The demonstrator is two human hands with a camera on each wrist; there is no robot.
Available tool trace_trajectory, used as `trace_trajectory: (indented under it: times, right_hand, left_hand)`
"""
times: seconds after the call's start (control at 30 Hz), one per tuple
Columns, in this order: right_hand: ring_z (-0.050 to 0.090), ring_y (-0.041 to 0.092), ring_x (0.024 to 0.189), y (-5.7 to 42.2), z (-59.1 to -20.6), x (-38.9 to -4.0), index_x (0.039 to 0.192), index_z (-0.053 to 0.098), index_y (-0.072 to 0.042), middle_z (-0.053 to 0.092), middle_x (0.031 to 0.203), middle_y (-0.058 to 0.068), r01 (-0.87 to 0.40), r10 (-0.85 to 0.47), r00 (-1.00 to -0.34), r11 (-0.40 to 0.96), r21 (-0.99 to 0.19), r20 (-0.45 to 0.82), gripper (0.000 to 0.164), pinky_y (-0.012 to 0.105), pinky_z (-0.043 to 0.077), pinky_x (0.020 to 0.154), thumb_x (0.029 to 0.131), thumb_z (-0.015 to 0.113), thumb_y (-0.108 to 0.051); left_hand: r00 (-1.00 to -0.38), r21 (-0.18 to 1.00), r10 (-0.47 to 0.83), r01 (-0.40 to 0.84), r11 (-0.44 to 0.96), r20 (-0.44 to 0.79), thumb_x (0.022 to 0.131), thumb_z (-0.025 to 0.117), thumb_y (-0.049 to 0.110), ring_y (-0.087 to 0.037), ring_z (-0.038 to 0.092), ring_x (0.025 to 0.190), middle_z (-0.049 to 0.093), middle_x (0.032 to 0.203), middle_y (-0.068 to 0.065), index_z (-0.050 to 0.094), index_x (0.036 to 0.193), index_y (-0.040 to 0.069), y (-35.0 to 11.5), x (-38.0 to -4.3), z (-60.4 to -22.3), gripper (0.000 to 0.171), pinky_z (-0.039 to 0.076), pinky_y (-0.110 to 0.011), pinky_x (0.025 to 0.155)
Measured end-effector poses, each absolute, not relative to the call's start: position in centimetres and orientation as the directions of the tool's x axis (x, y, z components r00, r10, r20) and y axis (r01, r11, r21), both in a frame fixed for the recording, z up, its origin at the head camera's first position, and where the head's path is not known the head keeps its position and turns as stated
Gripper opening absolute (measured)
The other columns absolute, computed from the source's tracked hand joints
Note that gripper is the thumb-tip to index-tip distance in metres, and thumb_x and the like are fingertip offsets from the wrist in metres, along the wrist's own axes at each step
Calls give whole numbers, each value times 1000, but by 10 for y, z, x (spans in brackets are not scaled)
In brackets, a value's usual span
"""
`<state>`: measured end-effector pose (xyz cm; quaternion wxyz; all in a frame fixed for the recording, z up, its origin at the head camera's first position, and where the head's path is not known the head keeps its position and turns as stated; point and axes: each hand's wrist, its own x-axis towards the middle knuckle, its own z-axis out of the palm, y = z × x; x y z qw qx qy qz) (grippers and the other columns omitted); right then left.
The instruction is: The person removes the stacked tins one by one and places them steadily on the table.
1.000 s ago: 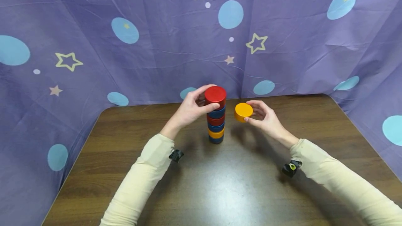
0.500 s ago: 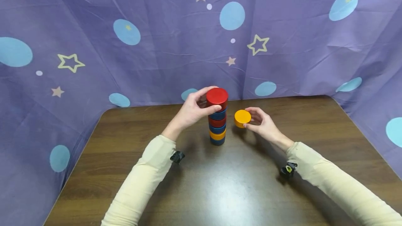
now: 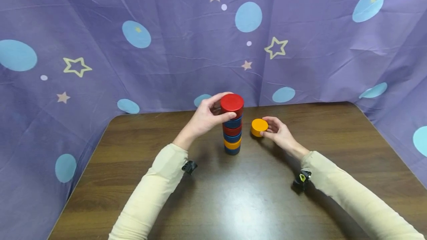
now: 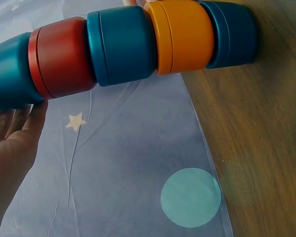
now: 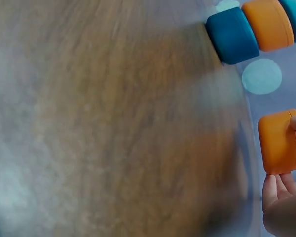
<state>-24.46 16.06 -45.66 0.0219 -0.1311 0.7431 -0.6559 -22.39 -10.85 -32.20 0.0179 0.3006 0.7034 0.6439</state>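
A tower of round lidded tins stands upright on the table, with several blue, red and orange ones stacked. My left hand (image 3: 208, 117) grips the red tin (image 3: 232, 103) at the top, thumb in front and fingers behind. Below it, in the left wrist view, are a red tin (image 4: 64, 58), a blue tin (image 4: 123, 45), an orange tin (image 4: 185, 37) and the bottom blue tin (image 4: 233, 35). To the right of the tower, my right hand (image 3: 281, 134) holds another orange tin (image 3: 259, 127) by its side, a little above the tabletop and apart from the stack.
The brown wooden table (image 3: 133, 180) ends at a purple curtain (image 3: 186, 47) with stars and dots, close behind the tower. Small black devices sit at both wrists, one by the left cuff (image 3: 189, 167).
My right hand has lowered the orange tin toward the tabletop, beside the tower. My left hand keeps its grip on the top red tin. The head view has shifted slightly.
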Motion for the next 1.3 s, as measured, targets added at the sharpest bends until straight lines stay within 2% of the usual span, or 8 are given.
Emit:
trace_trajectory:
  times: [0.13, 0.27, 0.5, 0.6, 1.0, 1.1, 1.23, 1.3]
  right_hand:
    - [49, 35, 117, 160, -460, -248, 133, 43, 11, 48, 131, 30, -143, -215, -970, 103, -984, 118, 56, 21, 42, 95, 83, 66, 11]
    - [48, 34, 119, 159, -463, -251, 134, 41, 11, 46, 132, 30, -124, -206, -973, 111, -986, 99, 56, 25, 41, 99, 83, 65, 12]
    - [42, 39, 126, 160, -466, -252, 136, 36, 12, 41, 137, 31, -131, -217, -971, 118, -984, 103, 59, 44, 32, 108, 84, 64, 12]
    - [39, 40, 129, 160, -466, -251, 137, 35, 12, 39, 139, 32, -132, -223, -969, 112, -985, 104, 60, 47, 29, 109, 84, 64, 12]
    - [33, 44, 133, 166, -445, -248, 141, 30, 12, 35, 140, 35, -152, -166, -975, 12, -988, 148, 63, 46, 25, 111, 85, 60, 13]
    - [39, 36, 131, 167, -434, -247, 141, 31, 10, 40, 139, 29, -158, -131, -978, -26, -987, 160, 62, 44, 26, 111, 85, 59, 13]
    - [47, 19, 123, 169, -422, -243, 140, 33, 10, 50, 131, 12, -172, -124, -976, -76, -982, 181, 61, 33, 32, 109, 85, 60, 13]
    - [48, 16, 121, 169, -418, -241, 140, 34, 11, 51, 128, 6, -181, -132, -972, -103, -978, 194, 60, 28, 34, 107, 85, 59, 14]
  left_hand:
    - [-818, 915, 444, 404, -11, 366, 84, 69, -5, -26, 64, 99, 65, 114, -16, 53, 131, -2, -109, -224, -322, 50, 51, -39, 88]
    - [-818, 915, 444, 405, -7, 365, 84, 69, -6, -25, 65, 99, 64, 114, -16, 53, 131, -3, -108, -224, -322, 50, 51, -39, 89]
    - [-815, 910, 443, 414, -8, 374, 84, 69, -6, -25, 64, 99, 64, 114, -17, 53, 131, -3, -107, -224, -323, 50, 51, -39, 89]
    - [-811, 908, 445, 418, -15, 380, 84, 68, -7, -25, 64, 100, 64, 115, -17, 53, 131, -3, -107, -224, -323, 50, 50, -39, 90]
    - [-822, 916, 436, 401, -13, 366, 84, 68, -8, -24, 63, 99, 63, 114, -19, 51, 130, -5, -107, -221, -323, 50, 50, -37, 91]
    - [-827, 918, 433, 396, -5, 359, 83, 69, -8, -23, 63, 99, 63, 114, -20, 50, 130, -5, -109, -220, -323, 50, 49, -37, 92]
    - [-825, 918, 439, 396, 0, 356, 84, 69, -8, -24, 63, 99, 63, 114, -20, 49, 130, -5, -110, -219, -323, 50, 49, -37, 92]
    - [-823, 918, 442, 397, 0, 356, 84, 69, -8, -24, 63, 99, 62, 114, -20, 49, 130, -5, -110, -219, -324, 50, 49, -37, 93]
